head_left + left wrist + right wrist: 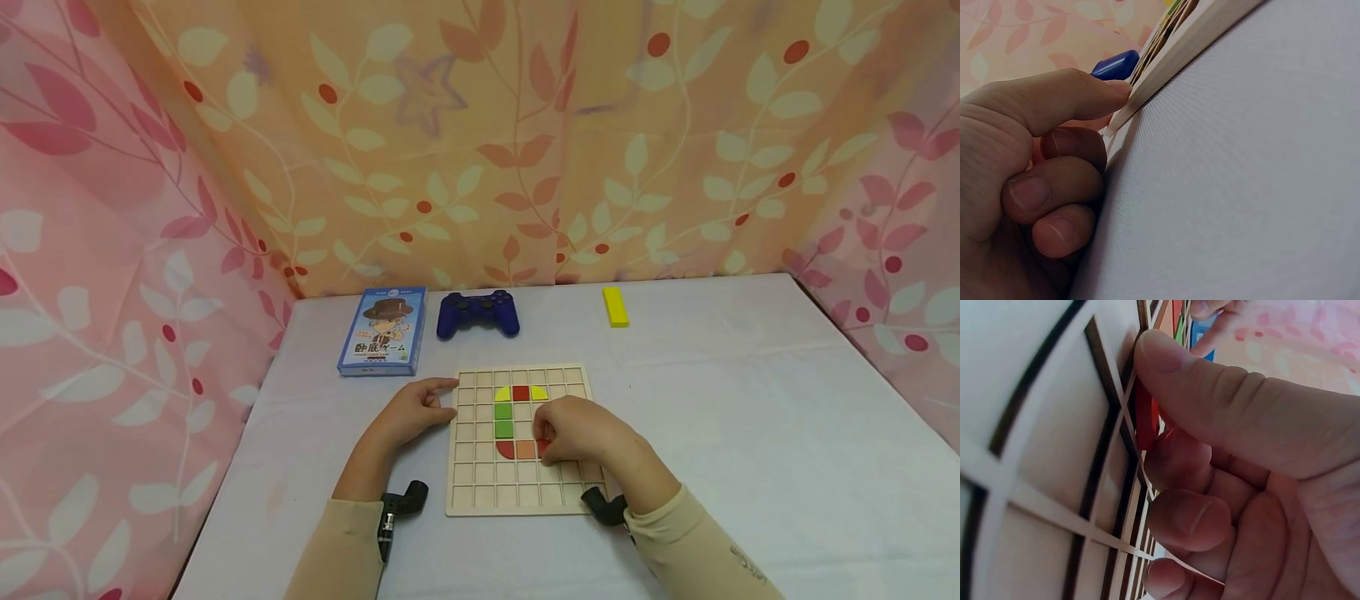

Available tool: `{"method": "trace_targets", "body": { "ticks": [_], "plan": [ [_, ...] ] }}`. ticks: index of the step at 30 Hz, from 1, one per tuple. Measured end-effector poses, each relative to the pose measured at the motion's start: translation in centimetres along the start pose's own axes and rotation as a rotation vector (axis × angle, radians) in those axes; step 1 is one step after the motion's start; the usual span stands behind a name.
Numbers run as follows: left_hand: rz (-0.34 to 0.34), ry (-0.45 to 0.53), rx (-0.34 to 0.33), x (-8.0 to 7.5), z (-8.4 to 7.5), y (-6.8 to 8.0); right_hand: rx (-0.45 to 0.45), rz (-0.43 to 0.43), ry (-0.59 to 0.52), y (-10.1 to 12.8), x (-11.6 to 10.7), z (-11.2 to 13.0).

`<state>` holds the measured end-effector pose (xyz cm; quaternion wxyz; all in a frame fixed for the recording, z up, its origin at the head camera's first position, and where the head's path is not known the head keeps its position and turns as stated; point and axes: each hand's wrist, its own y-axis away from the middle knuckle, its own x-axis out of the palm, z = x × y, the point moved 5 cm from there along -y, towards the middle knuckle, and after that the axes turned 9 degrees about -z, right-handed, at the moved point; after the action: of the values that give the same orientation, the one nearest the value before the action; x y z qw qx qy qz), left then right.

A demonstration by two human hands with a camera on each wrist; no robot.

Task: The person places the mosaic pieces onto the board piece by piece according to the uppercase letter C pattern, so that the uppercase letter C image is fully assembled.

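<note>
R hand [573, 429] pinching red piece [1145, 415] (edge-on), grid board [480, 492]

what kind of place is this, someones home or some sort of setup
Probably a staged tabletop recording booth, not a lived-in room: leaf-print curtains close in a white-covered table on three sides, and only a few props sit on it, a wooden grid board, a blue game controller and a card box.

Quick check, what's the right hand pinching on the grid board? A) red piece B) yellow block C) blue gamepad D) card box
A. The right hand pinches a red piece between thumb and fingers on the wooden grid board; the yellow block, gamepad and card box lie untouched at the back of the table.
</note>
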<state>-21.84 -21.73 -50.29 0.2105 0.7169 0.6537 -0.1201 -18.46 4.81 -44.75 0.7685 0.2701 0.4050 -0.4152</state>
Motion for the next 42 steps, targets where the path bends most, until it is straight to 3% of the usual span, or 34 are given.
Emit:
{"method": "trace_targets", "body": {
  "ticks": [17, 28, 35, 42],
  "plan": [
    [0.005, -0.012, 0.012, 0.1, -0.3, 0.0, 0.018, -0.006, -0.001, 0.0, -0.4, -0.7],
    [0.013, -0.015, 0.019, 0.3, -0.4, -0.1, 0.032, -0.005, -0.091, 0.2, -1.2, -1.4],
    [0.013, -0.029, 0.016, 0.5, -0.5, -0.1, 0.051, -0.086, -0.106, 0.6, -3.5, -2.3],
    [0.019, -0.138, 0.031, 0.4, -1.5, 0.5, 0.018, -0.287, -0.073, 0.9, -6.5, -2.6]
  ]
}}
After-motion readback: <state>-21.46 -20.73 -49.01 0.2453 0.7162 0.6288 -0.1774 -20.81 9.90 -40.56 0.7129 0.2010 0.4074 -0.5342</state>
